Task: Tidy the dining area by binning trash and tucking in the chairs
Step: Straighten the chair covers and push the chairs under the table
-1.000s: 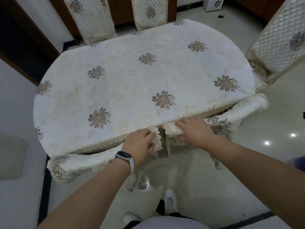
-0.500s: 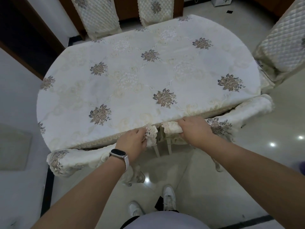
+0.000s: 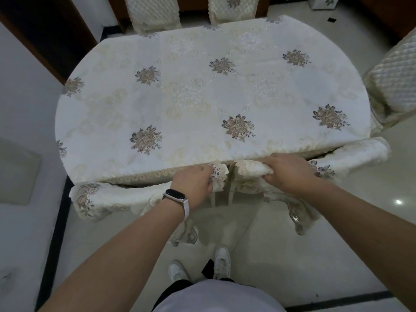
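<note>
Down at six o'clock, tight against the tabletop [image 3: 202, 93] edge, the left hand [image 3: 191, 181] has a clenched grip on the left chair back [image 3: 108, 199], and the right hand [image 3: 290, 172] grasps the right chair back [image 3: 360, 152]. Both look tucked in, as do the eleven o'clock chair [image 3: 153, 14] and twelve o'clock chair [image 3: 231, 6]. The three o'clock chair [image 3: 396, 75] may need a nudge. No trash shows. Seats, most legs and any bin are hidden, and fingertips vanish into fabric.
</note>
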### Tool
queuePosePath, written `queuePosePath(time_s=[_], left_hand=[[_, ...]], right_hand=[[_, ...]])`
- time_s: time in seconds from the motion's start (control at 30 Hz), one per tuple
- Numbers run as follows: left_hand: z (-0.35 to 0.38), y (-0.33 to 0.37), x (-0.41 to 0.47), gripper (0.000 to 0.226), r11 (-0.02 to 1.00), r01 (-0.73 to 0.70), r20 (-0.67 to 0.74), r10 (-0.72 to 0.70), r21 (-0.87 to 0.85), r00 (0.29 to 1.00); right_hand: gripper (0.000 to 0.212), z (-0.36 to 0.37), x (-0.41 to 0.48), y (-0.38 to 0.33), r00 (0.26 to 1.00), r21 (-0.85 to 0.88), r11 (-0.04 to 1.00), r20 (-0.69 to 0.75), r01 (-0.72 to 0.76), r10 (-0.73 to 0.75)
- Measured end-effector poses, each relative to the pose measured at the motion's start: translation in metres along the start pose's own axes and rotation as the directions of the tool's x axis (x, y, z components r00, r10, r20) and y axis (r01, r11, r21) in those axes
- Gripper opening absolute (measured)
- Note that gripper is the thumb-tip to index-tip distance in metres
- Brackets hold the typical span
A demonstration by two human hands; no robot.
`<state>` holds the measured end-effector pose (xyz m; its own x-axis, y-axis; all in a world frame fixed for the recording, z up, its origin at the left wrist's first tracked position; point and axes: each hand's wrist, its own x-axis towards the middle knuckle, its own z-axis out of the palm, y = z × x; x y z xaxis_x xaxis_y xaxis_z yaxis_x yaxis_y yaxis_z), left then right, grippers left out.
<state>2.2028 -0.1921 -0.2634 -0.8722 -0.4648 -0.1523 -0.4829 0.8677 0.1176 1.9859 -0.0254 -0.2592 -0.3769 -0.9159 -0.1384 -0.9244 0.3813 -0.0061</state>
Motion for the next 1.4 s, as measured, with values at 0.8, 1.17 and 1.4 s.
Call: queuePosePath(time_s=[0.8,1.17,1.4], left_hand=[[-0.004,0.0,-0.01,0.03,0.999,-0.032,0.02,0.032,0.012,0.999],[-0.005,-0.002,-0.011,0.03,1.0,-0.026,0.024,0.025,0.01,0.999],[0.0,-0.001,-0.012,0.032,1.0,-0.019,0.043,0.018,0.026,0.999]], right_hand=[[0.024,0.003,-0.005,-0.003,0.999,-0.065,0.997,-0.027,0.032,-0.033],[0.022,0.003,-0.007,0.0,0.999,-0.054,0.998,-0.02,0.042,-0.043],[0.018,0.003,-0.006,-0.002,0.999,-0.023,0.999,0.008,0.038,-0.038]])
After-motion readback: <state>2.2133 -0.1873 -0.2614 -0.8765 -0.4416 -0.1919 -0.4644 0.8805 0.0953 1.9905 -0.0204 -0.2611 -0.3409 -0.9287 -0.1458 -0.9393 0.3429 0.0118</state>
